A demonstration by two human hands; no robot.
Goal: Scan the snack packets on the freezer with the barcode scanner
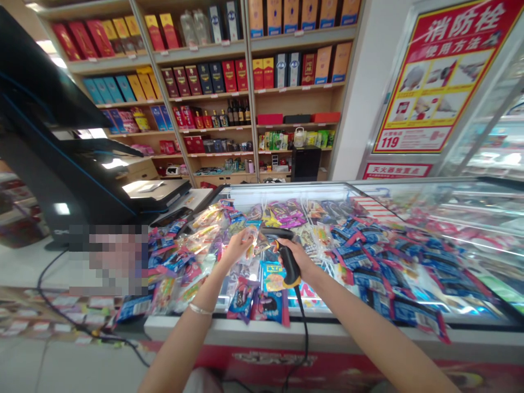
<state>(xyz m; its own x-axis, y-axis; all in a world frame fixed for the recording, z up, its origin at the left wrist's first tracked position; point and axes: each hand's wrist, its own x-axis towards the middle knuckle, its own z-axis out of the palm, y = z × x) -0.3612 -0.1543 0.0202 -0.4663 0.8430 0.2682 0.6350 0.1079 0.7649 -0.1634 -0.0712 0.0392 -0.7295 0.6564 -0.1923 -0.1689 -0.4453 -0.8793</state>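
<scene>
My right hand (293, 256) is wrapped round the grip of a black and yellow barcode scanner (291, 267), its head turned to the left and its cable hanging over the freezer's front edge. Just left of the scanner head, my left hand (239, 245) pinches a clear plastic packet (254, 244); its contents are too blurred to name. Below the hands lie two blue and pink snack packets (268, 307) and a light-blue and yellow packet (273, 275) on the glass lid. Many blue packets (360, 265) are heaped to the right, and clear-wrapped packets (204, 224) to the left.
A glass-topped chest freezer (327, 326) spans the front. At the left stand a black checkout terminal (82, 180) and a white counter (24, 270) with a loose cable (45, 303). Shelves (196, 98) of boxed goods line the back wall, beside a red fire-hydrant poster (442, 82).
</scene>
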